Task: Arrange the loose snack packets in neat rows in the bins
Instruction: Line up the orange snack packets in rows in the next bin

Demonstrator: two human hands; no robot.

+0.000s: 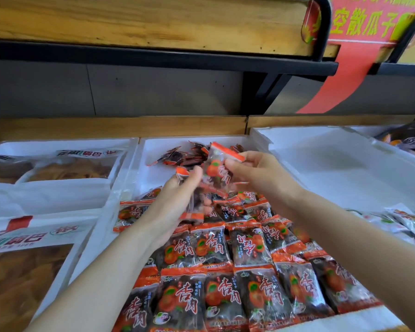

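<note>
A white foam bin (pixel 153 144) in the middle holds many small orange-edged snack packets with dark fruit inside. The near packets (pixel 225 271) lie in rows, while a loose heap (pixel 185 155) sits at the bin's far end. My left hand (pixel 175 202) grips a small stack of packets (pixel 192 207) upright above the bin. My right hand (pixel 256 173) pinches one packet (pixel 217 168) just right of the stack, held in the air and blurred.
The left bins (pixel 58 195) hold large clear bags of yellowish crisps. An almost bare white bin (pixel 333 168) stands to the right, with pale packets (pixel 405 224) at its near corner. A dark shelf (pixel 153 58) and a red banner (pixel 345 75) hang overhead.
</note>
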